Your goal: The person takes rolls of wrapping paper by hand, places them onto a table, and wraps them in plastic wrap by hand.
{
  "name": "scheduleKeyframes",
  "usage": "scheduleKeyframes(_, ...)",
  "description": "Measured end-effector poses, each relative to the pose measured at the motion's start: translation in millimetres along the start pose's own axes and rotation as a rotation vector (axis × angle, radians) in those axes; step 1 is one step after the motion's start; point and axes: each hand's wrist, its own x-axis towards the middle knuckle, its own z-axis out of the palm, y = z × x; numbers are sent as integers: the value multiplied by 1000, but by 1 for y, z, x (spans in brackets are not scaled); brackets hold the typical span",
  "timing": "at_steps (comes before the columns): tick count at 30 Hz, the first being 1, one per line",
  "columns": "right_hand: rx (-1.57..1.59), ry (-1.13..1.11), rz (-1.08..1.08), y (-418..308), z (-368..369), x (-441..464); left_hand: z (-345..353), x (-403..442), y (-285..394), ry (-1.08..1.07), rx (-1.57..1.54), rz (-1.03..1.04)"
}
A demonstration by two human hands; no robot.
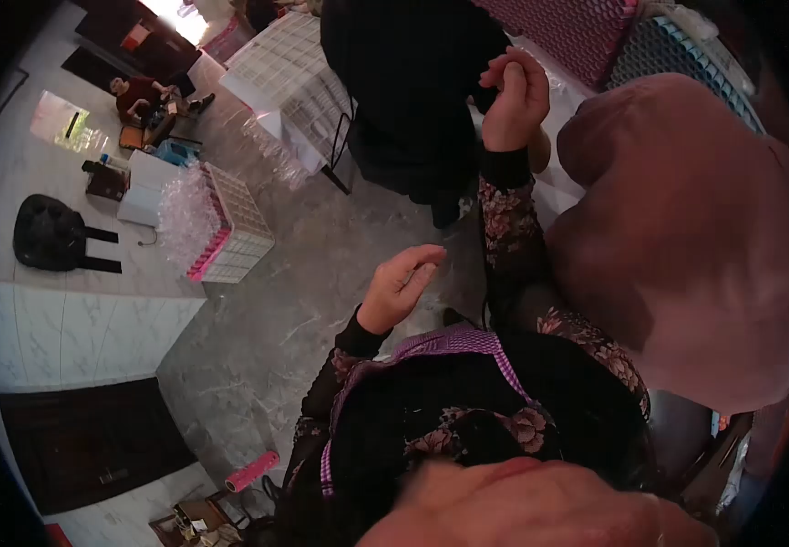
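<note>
My left hand (402,287) is in front of my body over the grey floor, its fingers slightly bent and the thumb a little apart from them. Nothing shows in it. Farther forward and to the right, my right hand (517,102) is raised, with its fingers curled and the thumb against them. Whether anything small is between those fingertips I cannot make out. It is nearest to a person in black clothing (403,91), and partly covers that person's side. Both my sleeves are dark with a floral pattern, and a purple checked apron (449,343) covers my front.
A person under a mauve head covering (686,246) is close on my right. Pink honeycomb-patterned material (558,36) is behind. White crates (235,223) with bubble wrap (189,214), a black chair (48,232) and a seated person (144,102) are to the left. A pink roll (252,471) is near the lower edge.
</note>
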Motion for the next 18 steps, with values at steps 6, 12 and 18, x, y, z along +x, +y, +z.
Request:
scheduleKeyframes(6,-106,123,24,32,-38,31,-19,88,-26,-219,-68,148)
scheduleKeyframes(12,-47,190,87,38,-45,38,-60,160,-30,-452,-92,220)
scheduleKeyframes(18,25,181,212,31,-51,47,-85,221,-5,-587,-167,372)
